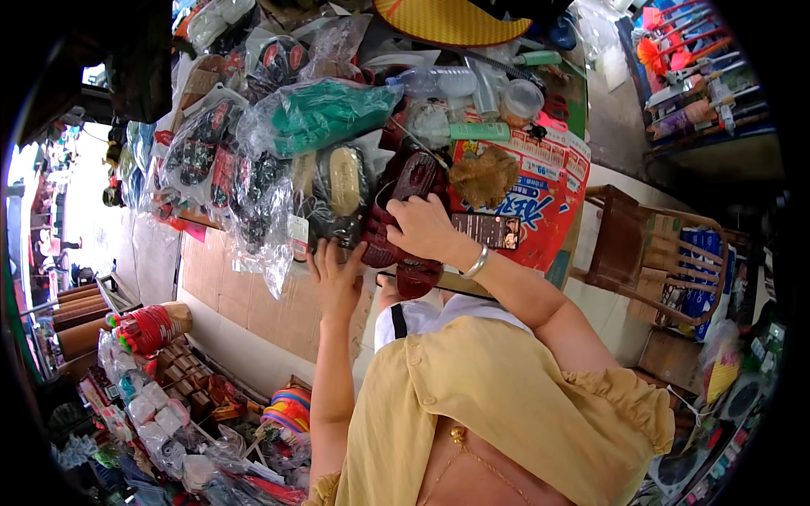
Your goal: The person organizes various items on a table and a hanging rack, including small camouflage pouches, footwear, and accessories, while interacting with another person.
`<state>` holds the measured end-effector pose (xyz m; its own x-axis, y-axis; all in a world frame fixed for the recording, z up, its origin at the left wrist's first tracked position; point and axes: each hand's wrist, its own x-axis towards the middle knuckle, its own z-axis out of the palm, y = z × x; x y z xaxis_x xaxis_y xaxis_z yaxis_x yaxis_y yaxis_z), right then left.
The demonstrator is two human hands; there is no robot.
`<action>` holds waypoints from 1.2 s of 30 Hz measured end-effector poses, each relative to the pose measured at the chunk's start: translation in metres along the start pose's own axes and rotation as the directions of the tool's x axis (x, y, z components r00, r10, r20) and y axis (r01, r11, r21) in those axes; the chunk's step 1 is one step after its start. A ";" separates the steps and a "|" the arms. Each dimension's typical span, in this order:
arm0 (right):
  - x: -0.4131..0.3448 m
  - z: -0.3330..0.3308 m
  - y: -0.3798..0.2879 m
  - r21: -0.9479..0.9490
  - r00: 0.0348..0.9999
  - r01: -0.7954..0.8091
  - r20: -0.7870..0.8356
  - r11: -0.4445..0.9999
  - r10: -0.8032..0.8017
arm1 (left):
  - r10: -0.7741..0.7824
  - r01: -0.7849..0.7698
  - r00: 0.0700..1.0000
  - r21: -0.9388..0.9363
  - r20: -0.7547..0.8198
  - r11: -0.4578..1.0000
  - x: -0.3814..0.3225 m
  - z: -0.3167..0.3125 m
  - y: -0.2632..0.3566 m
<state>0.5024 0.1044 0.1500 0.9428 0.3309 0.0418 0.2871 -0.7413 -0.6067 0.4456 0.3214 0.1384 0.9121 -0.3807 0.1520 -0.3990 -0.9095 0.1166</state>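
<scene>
My right hand, with a silver bangle at the wrist, rests on dark red plastic slippers. Its fingers are bent over them, and their tips are partly hidden. Another dark red slipper hangs at the table's front edge, below that hand. My left hand has its fingers apart, the tips at the near end of black slippers with beige insoles in a clear bag. A white label bearing print lies beside those fingertips. Right of my right hand, a phone lies with its screen lit.
A bag of green slippers and several other bagged slippers pile up leftward. Behind lie a plastic bottle and a round tub. A dry brown leaf-like piece covers part of a red printed sheet. A wooden chair stands right.
</scene>
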 end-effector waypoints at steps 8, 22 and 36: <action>-0.007 0.008 0.011 -0.043 0.974 -0.031 0.222 0.999 0.040 | -0.064 0.063 0.998 -0.137 -0.002 0.989 0.002 0.001 -0.010; -0.040 0.001 0.092 0.020 0.919 0.019 -0.393 1.000 -0.010 | -0.236 0.222 0.972 -0.308 -0.007 0.925 -0.023 0.011 0.017; 0.019 -0.012 0.156 0.091 0.928 -0.229 -0.280 0.969 0.245 | -0.423 0.314 0.904 -0.571 -0.065 0.759 -0.041 0.007 0.042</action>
<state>0.5675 -0.0119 0.0652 0.9930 -0.0381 0.1122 0.0472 -0.7412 -0.6697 0.3919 0.2979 0.1302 0.9871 0.0516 0.1517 -0.0697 -0.7141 0.6966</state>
